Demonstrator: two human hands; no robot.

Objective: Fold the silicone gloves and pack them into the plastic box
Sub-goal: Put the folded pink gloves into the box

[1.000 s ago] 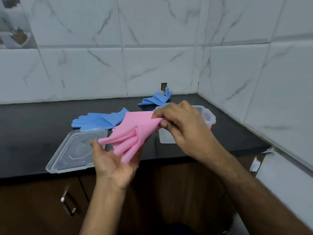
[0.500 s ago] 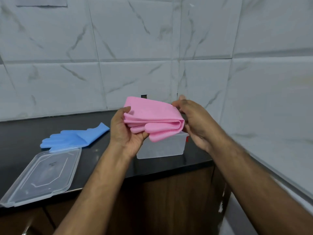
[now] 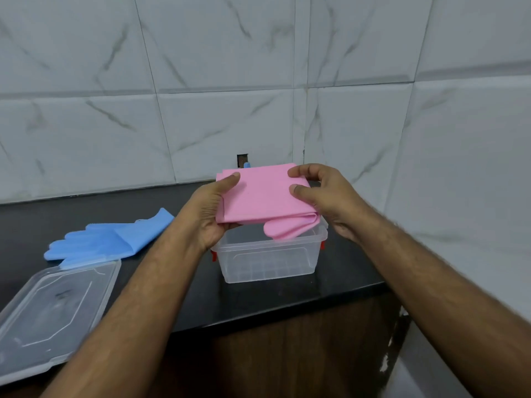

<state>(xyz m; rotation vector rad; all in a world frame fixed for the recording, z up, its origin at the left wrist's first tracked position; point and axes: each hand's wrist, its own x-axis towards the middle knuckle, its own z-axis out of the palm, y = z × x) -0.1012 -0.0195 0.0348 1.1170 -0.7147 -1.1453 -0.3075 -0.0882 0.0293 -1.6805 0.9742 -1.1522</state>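
Even, soft indoor light, perhaps from overhead, cool cast on the marble wall tiles (image 3: 230,119), faint sheen on the dark desk (image 3: 178,305), wide-angle bending at the edges, forearms motion-blurred, mild softness overall, shadows weak

A black countertop (image 3: 258,300) is backed by white marble-patterned wall tiles (image 3: 215,127) meeting in a corner. A small rectangular hole (image 3: 242,160) is seen low in the tiling. Brown wooden cabinet fronts (image 3: 301,354) are seen beneath the counter.
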